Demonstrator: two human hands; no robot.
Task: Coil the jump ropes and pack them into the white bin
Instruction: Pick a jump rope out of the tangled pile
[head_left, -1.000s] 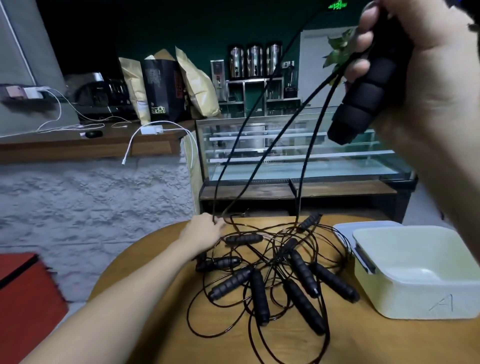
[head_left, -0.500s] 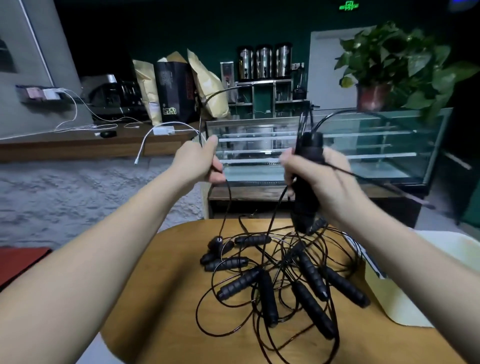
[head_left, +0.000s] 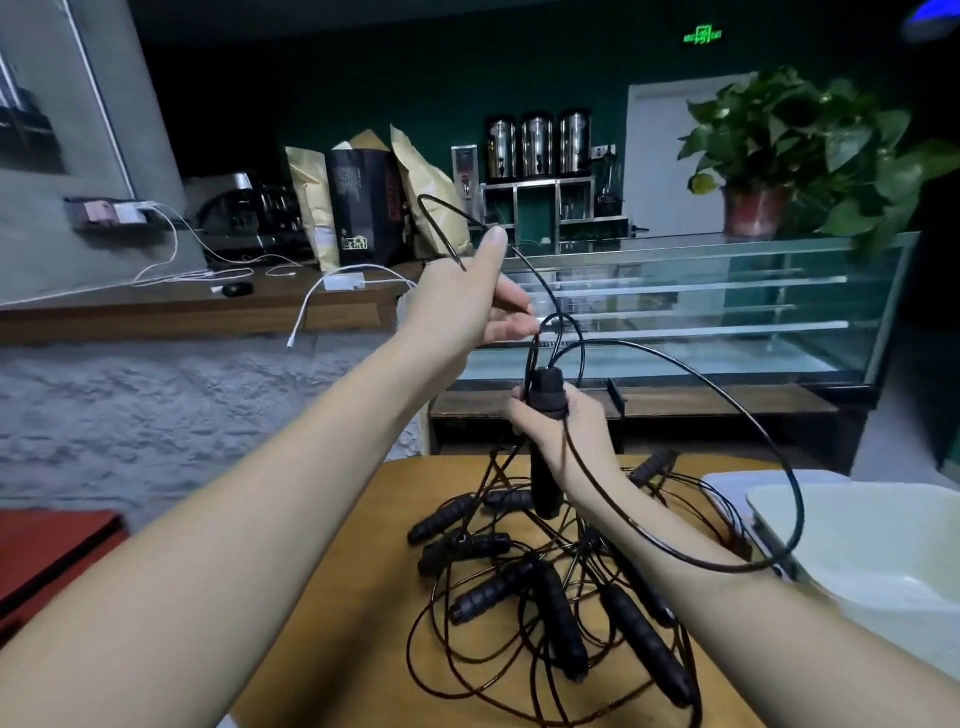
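My right hand (head_left: 563, 428) grips a black foam jump rope handle (head_left: 545, 483), held upright above the table. Its thin black cord (head_left: 795, 499) swings out in one wide loop to the right, over the bin's near corner. My left hand (head_left: 462, 306) is raised just above and left of the handle's top. Its thumb and fingers are nearly straight, and the cord is hooked over it between thumb and fingers. A tangled pile of other jump ropes (head_left: 556, 613) with several black handles lies on the round wooden table (head_left: 332, 623). The white bin (head_left: 883, 551) stands at the right.
A white lid (head_left: 727, 480) lies under the bin's far left side. A glass display case (head_left: 701, 312) stands behind the table, with a potted plant (head_left: 779, 156) on top. A wooden counter (head_left: 182, 306) carries bags and cables. A red object (head_left: 47, 551) sits at the left.
My left hand has moved right and closer to the handle top, its fingers straightening. The right hand has dropped slightly with the handle. The cord now forms a wide loop on the right.
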